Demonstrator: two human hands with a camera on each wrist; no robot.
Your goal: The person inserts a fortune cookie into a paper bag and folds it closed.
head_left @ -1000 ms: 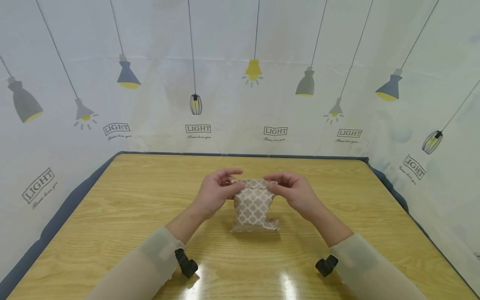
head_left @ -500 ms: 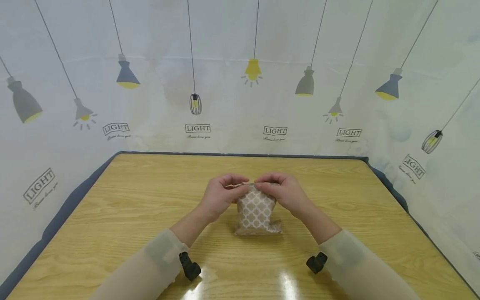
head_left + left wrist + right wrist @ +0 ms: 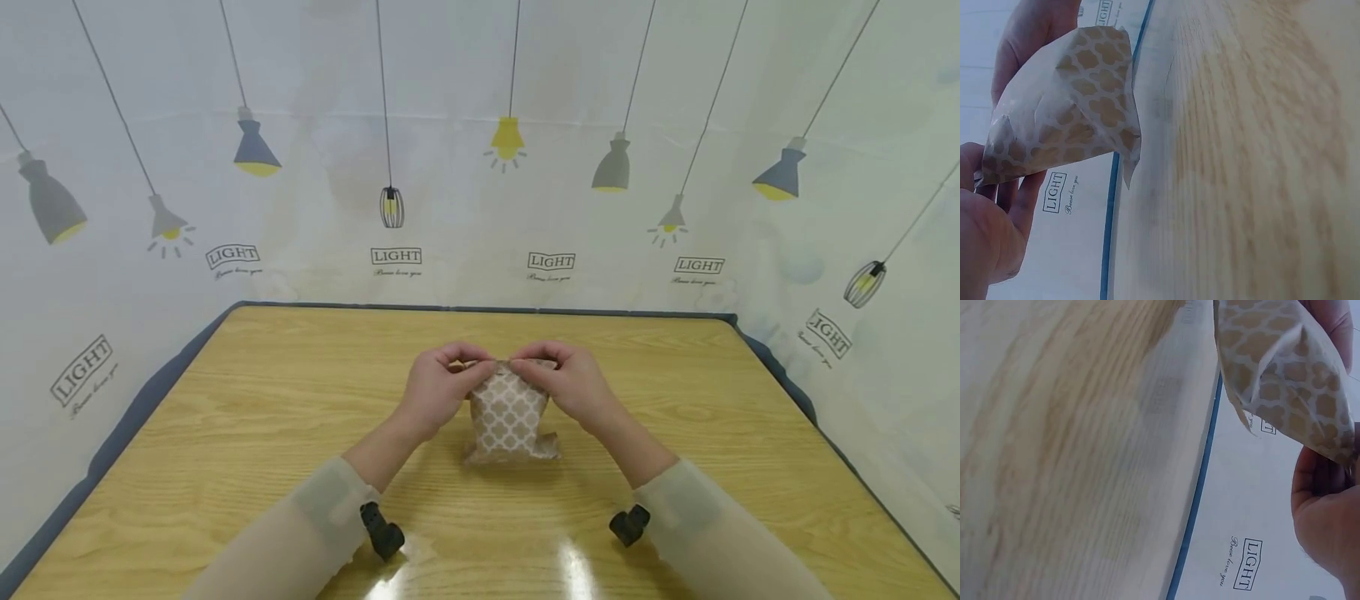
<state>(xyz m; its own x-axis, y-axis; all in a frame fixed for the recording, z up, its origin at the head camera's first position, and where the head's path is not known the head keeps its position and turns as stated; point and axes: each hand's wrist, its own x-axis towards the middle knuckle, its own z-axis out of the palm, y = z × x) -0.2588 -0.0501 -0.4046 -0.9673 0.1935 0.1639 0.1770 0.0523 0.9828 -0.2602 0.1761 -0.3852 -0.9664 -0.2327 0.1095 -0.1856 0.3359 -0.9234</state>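
Observation:
A small beige bag (image 3: pixel 508 417) with a white lattice pattern stands upright in front of me, its bottom edge crinkled and flared to the right. My left hand (image 3: pixel 438 387) pinches the bag's top edge between thumb and fingers, left of the middle. From the other side my right hand (image 3: pixel 573 383) pinches the same edge, with both thumbs close together. In the left wrist view the bag (image 3: pixel 1094 94) bulges, and its far side is hidden. Its creased surface shows in the right wrist view, where the bag (image 3: pixel 1285 381) runs up to my right hand (image 3: pixel 1329 512).
The bag is above a wooden table (image 3: pixel 300 375) with a dark blue border along its back and sides. Behind it rises a pale wall covering (image 3: pixel 450 167) printed with hanging lamps and lettering. A black wrist camera (image 3: pixel 382 532) sits on each sleeve.
Both hands have moved inward along the bag's top edge, from its two corners to near its middle. Over the last half second they have barely moved.

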